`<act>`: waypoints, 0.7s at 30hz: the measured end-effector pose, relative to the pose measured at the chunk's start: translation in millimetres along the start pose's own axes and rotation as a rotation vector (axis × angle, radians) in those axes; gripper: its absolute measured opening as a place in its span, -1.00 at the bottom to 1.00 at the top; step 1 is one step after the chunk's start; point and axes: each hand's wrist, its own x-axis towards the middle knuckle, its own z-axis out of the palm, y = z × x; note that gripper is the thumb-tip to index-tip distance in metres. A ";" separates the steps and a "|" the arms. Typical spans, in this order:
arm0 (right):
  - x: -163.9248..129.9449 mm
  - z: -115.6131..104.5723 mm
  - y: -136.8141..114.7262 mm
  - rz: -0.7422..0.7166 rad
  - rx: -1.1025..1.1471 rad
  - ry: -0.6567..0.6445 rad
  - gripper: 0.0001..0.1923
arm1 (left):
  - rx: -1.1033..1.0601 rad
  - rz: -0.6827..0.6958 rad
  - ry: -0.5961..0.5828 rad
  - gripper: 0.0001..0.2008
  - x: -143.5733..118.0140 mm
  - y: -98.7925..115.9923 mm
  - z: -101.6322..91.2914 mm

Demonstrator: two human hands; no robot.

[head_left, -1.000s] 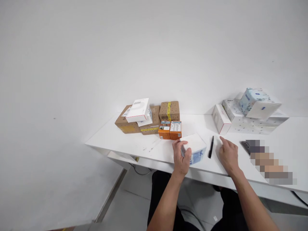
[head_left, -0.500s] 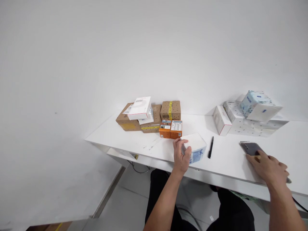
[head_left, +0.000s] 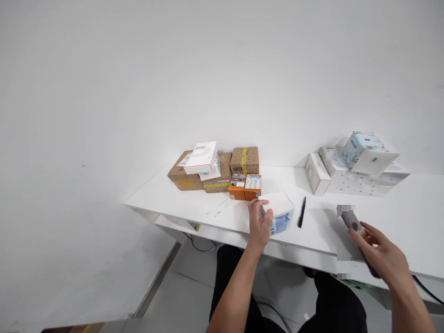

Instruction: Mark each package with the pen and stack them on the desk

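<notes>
My left hand (head_left: 258, 224) is closed around the left end of a white and blue tissue pack (head_left: 282, 216), which rests near the table's front edge. My right hand (head_left: 385, 252) grips a grey smartphone (head_left: 351, 220), tilted up on its side, with fingers and thumb at its edges. Part of the phone is hidden behind that hand, and blocky smears blur the picture beside it. Between the two hands a black pen (head_left: 302, 212) lies on the white table. Two small orange boxes (head_left: 245, 188) stand just behind the tissue pack.
Several brown cardboard boxes (head_left: 244, 159) sit at the back left, with a flat white box (head_left: 201, 156) on top. At the back right are an upright white box (head_left: 317, 174), a larger speckled white package (head_left: 360, 182) and a floral blue-white pack (head_left: 368, 152) on it. A white wall rises behind.
My right hand has picked the phone up off the table, turning it on its side and drawing it slightly left. My left hand stays on the tissue pack.
</notes>
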 end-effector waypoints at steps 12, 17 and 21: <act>-78.8 15.2 -72.1 0.419 1.269 -0.474 -0.40 | 0.020 -0.021 0.012 -0.81 -1.8 1.8 0.6; -105.8 20.7 -86.9 0.487 1.426 -0.742 -0.37 | 0.021 -0.024 0.014 -0.81 -1.6 2.8 1.1; -125.0 26.5 -106.9 0.502 1.516 -1.014 -0.42 | 0.015 -0.035 0.015 -0.80 -1.5 0.4 2.4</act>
